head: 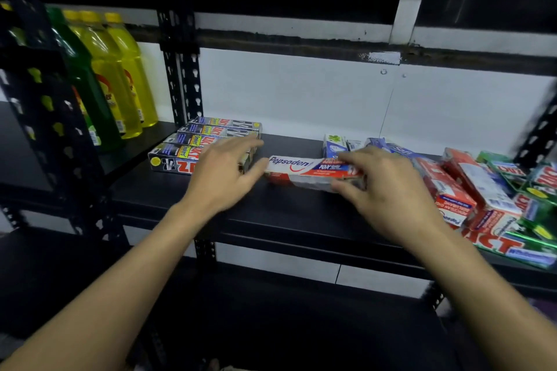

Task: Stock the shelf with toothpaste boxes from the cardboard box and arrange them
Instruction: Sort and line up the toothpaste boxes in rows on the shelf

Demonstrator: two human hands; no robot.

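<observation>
One black shelf (301, 214) carries a row of Zact boxes (199, 141) at left, a loose pile (470, 190) at right and, between them, a flat Pepsodent box (301, 169), its right end gripped by the right hand (388, 190) (thumb in front), with the left hand (223, 178) spread at its left end.

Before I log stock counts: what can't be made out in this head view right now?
Head view:
- Cardboard box: out of frame.
- Pepsodent box: right end covered by the right hand.
- Blue boxes: partly behind that hand, print blurred.
- Pile of boxes at right: cut off by the frame edge, blurred.
- Black Zact boxes: right ends hidden by the left hand.
</observation>
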